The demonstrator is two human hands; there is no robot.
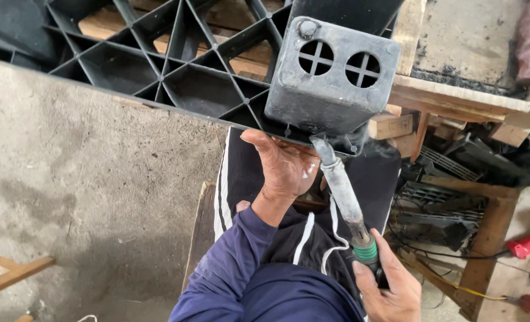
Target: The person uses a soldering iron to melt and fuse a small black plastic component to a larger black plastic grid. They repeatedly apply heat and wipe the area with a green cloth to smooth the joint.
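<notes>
Across the top of the view, propped on wooden blocks over the person's lap, lies a black plastic pallet (175,65) w/ triangular ribbed cells; looks big, stiff, prob awkward more than heavy, best gripped along its rim. Its square foot block (330,74), dusty grey-black w/ two round cross-barred holes, sticks up at the corner; rigid, maybe brittle at the seam. Left hand (286,170) presses flat under the pallet edge, fingers spread, not clamped. Right hand (390,286) wraps tight on the green-collared grip of a long metal-barrelled heat tool (342,191), tip touching the block's base; barrel prob hot, so hold the handle only.
</notes>
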